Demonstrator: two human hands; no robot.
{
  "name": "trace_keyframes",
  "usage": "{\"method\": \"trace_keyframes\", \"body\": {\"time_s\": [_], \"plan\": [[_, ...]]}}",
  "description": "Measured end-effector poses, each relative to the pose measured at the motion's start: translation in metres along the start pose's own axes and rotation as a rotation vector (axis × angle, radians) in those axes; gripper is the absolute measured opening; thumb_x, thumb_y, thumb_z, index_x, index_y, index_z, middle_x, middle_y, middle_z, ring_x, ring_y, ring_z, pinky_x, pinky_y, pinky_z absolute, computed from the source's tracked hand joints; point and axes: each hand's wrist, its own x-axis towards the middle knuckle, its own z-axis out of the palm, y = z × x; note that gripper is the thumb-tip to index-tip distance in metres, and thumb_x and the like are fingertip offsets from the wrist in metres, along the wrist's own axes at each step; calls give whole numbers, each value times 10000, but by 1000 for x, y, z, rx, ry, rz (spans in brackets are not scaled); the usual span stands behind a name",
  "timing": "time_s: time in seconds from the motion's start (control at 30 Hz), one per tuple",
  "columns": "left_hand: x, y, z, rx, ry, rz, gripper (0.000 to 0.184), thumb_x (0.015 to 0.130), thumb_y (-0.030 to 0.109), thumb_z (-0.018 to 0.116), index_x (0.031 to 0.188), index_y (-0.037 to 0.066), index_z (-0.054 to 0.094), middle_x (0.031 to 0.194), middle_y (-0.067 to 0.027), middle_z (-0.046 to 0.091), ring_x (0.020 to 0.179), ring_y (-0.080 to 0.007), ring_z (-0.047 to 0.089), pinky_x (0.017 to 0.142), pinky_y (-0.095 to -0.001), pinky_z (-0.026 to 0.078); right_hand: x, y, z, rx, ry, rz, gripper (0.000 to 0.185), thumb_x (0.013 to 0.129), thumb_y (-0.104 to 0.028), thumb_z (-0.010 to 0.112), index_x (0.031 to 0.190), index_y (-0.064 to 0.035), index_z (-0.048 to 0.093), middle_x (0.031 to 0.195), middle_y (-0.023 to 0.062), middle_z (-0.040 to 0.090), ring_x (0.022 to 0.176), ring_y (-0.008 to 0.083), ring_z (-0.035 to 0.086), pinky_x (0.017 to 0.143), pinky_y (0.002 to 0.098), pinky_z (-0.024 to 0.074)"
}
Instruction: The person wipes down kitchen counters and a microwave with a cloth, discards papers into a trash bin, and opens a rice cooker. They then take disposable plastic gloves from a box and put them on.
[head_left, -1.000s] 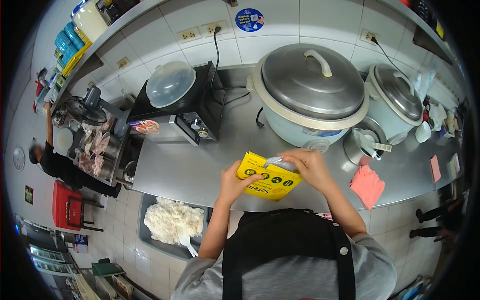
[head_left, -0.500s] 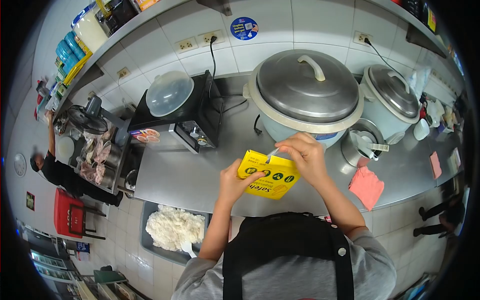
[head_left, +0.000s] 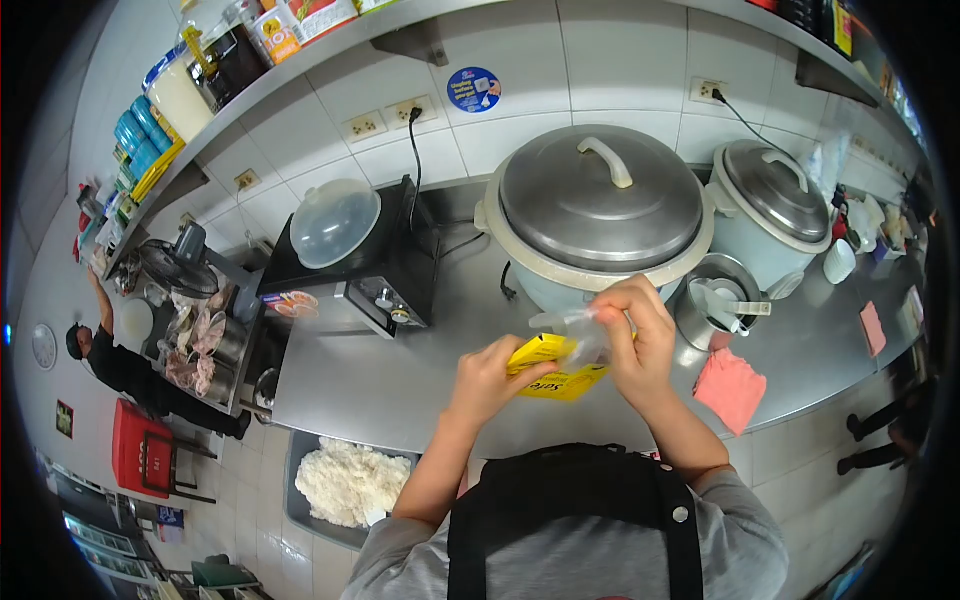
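Note:
My left hand [head_left: 490, 378] grips the left end of a yellow box [head_left: 565, 382], thumb across its front, above the front part of the steel counter. My right hand [head_left: 637, 335] is closed, with fingers and thumb pinching a clear, thin plastic piece [head_left: 575, 330] that sticks up out of the box. The plastic is crumpled and partly see-through; its exact shape cannot be made out. Behind my right hand stands a large rice cooker [head_left: 560, 285] with its metal lid [head_left: 600, 200] on.
On the counter [head_left: 370, 400] are a black oven [head_left: 400, 270], a smaller cooker [head_left: 765, 235], a metal pot [head_left: 700, 325] with utensils and a pink cloth [head_left: 730, 390]. Below is a tub of rice [head_left: 350, 482]. A person [head_left: 140, 380] reaches to a shelf at left; another person's legs [head_left: 875, 455] show right.
My right hand has pulled the clear plastic further out of the yellow box. The box has tilted and shifted slightly right. The camera view has tipped upward.

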Motion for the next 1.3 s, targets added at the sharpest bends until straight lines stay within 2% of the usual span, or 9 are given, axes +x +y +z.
{"method": "trace_keyframes", "body": {"time_s": [0.23,0.33,0.43,0.5,0.73,0.9,1.03,1.17,1.3], "plan": [[18,-14,11,86,-193,192,363,709,369,777,779,68,588,691,-73,614,566,-229,616,513,-326,483,23,-28,-80,178,750,-282,98,938,-142,517,928,-52,479,857,59,523,701,109,480,613,228,398],[76,12,-39,-127,233,175,276,741,196,797,921,33,666,701,-38,640,627,-153,617,605,-300,505,21,-33,-105,-122,935,-343,146,923,-130,546,1027,-51,480,849,30,473,728,125,494,636,226,407],[165,35,-90,-441,592,57,435,893,109,601,1258,-14,398,1148,-118,531,985,-157,530,852,-286,448,-11,-10,-116,108,833,7,165,943,-116,530,1081,-58,460,915,13,489,754,82,482,639,211,403],[235,25,-116,-600,667,148,420,899,149,558,1256,-5,397,1102,-114,565,943,-181,600,806,-303,498,-10,-11,-105,78,799,94,167,948,-78,518,1102,-55,460,946,3,505,771,51,480,646,190,392],[394,-18,-154,-832,216,-135,613,872,159,566,1339,-127,291,1297,-224,465,1153,-296,499,980,-348,386,-68,19,-114,42,454,485,102,918,-41,553,1016,-29,529,842,0,554,763,55,535,670,196,420],[269,30,-82,-454,565,307,656,862,214,596,1377,-72,307,1424,-204,336,1310,-277,337,1051,-334,300,-78,37,-105,262,510,646,191,926,-79,549,1107,-22,523,860,13,595,772,82,558,696,220,457],[101,42,10,-438,-193,209,827,792,170,712,1450,43,228,1492,-160,233,1353,-286,290,1078,-436,276,-84,69,-92,506,426,803,231,924,-160,571,1123,-51,527,912,30,609,891,111,583,766,246,460],[20,21,72,-617,-230,-238,1001,721,212,801,1465,33,155,1508,-155,176,1386,-289,219,1100,-440,233,-66,61,-69,874,242,1058,281,926,-224,570,1153,-69,509,988,54,625,881,147,603,775,289,482],[-1,19,71,-837,-128,-474,830,790,130,737,1429,26,217,1315,-139,462,1202,-231,460,1012,-380,365,-75,74,-54,1164,-57,951,350,923,-255,567,1211,-72,488,1057,63,617,950,173,592,841,333,466]]}}
